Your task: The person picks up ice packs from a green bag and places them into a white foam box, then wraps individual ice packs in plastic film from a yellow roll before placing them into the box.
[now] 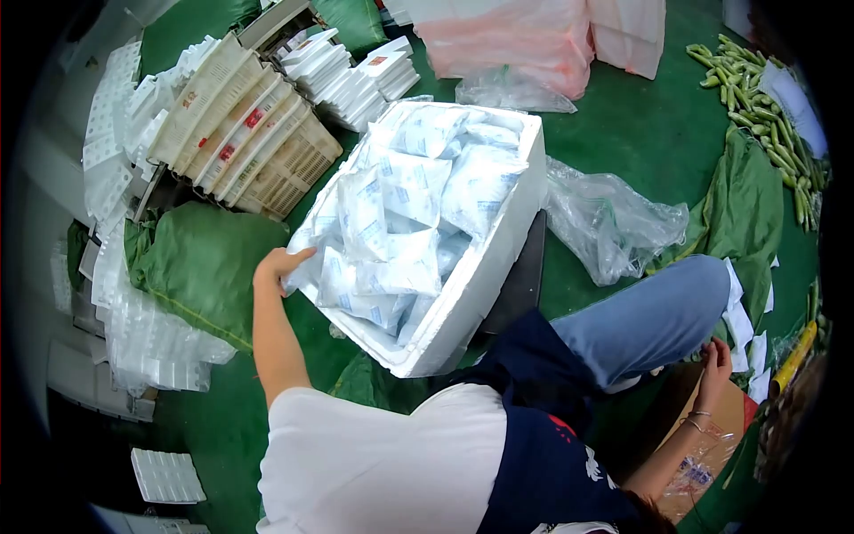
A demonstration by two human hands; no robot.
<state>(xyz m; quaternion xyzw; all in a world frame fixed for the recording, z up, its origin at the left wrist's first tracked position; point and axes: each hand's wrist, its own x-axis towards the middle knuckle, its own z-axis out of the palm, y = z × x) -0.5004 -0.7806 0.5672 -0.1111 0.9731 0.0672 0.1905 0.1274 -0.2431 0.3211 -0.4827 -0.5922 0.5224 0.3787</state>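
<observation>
A white foam box (pixel 514 206) stands in front of me, heaped with plump clear-and-white ice packs (pixel 405 187) bearing blue print. My left hand (pixel 283 265) is closed at the box's left corner, thumb over the top beside an ice pack and the other fingers down the outside. Part of its grip is hidden. Off to the right, my right hand (pixel 714 369) hangs beside my bent knee, above a brown cardboard box (pixel 707 445). Its fingers are loosely bent and apart, and I see nothing held in them.
Stacked cream plastic crates (pixel 253 133) and a full green sack (pixel 209 262) stand on the left. Clear plastic bags (pixel 614 222) lie right of the foam box. Long green vegetables (pixel 761 116) are piled at the far right. White foam trays (pixel 356 84) are stacked behind.
</observation>
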